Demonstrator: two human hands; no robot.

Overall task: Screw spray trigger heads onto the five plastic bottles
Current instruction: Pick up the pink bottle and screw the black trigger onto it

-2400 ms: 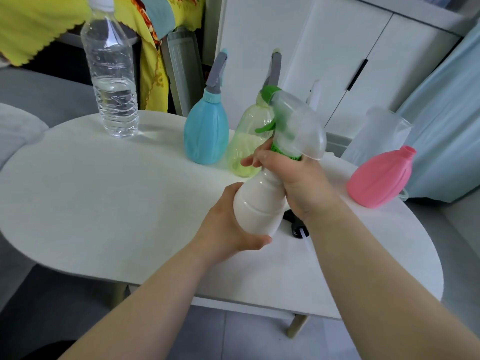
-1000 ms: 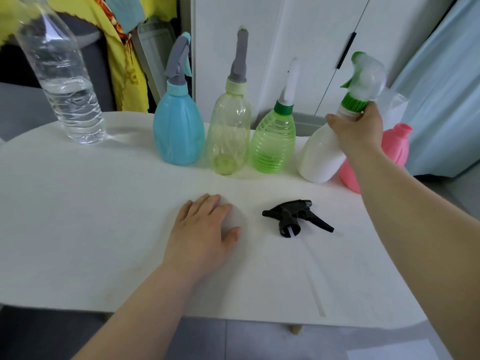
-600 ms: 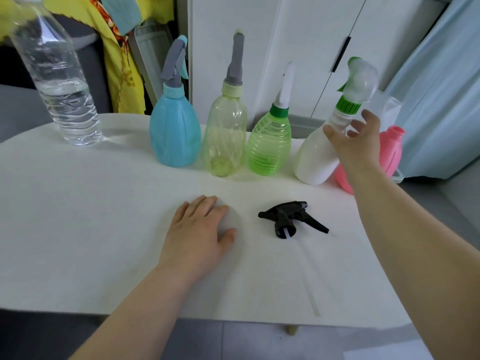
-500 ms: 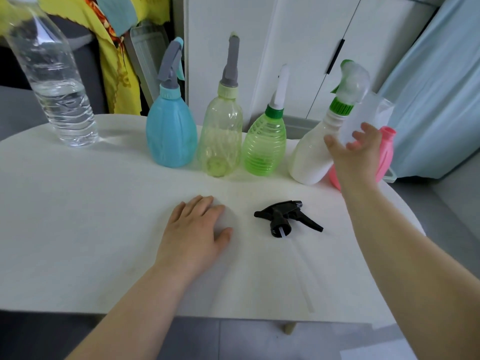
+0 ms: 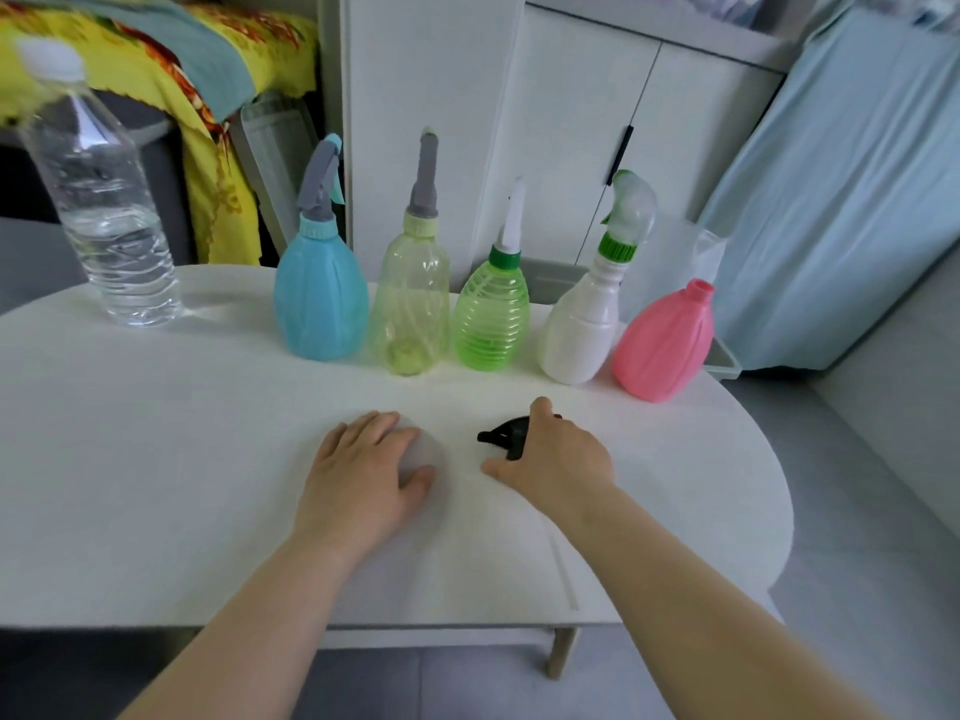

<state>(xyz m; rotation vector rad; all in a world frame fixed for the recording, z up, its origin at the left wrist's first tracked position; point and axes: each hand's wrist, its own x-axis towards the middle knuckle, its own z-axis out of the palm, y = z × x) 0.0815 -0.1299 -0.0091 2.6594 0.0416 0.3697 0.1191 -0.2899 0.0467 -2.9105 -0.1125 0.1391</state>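
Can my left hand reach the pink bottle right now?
Probably yes, awkwardly: the left hand is free, but the right hand on the black trigger head sits between it and the pink bottle.

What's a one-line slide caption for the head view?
Right hand grips the black trigger head, left hand flat on the table; only the pink bottle lacks a head.

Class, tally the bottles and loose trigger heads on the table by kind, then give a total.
Spray bottles with heads fitted: 4
Spray bottle without head: 1
Water bottle: 1
Loose black trigger head: 1
Total: 7
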